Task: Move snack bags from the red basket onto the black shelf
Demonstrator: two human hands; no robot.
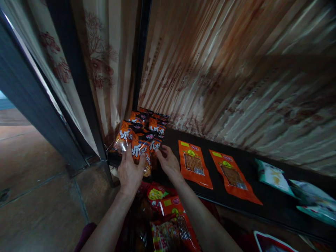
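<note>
An orange and black snack packet with large white lettering lies at the front of a group of like packets on the dark shelf's left end. My left hand grips it, fingers at its left edge and thumb across its lower front. Just to the right, my right hand has its thumb and bent fingers closed on the edge of a neighbouring snack packet. Other such packets, including one at the left and one behind, lean against the curtain. The undersides of the gripped packets are hidden.
Flat orange packets lie along the black shelf, with green and white bags farther right. Below my arms sit mixed snack packs. A dark metal post stands left; a printed curtain hangs behind.
</note>
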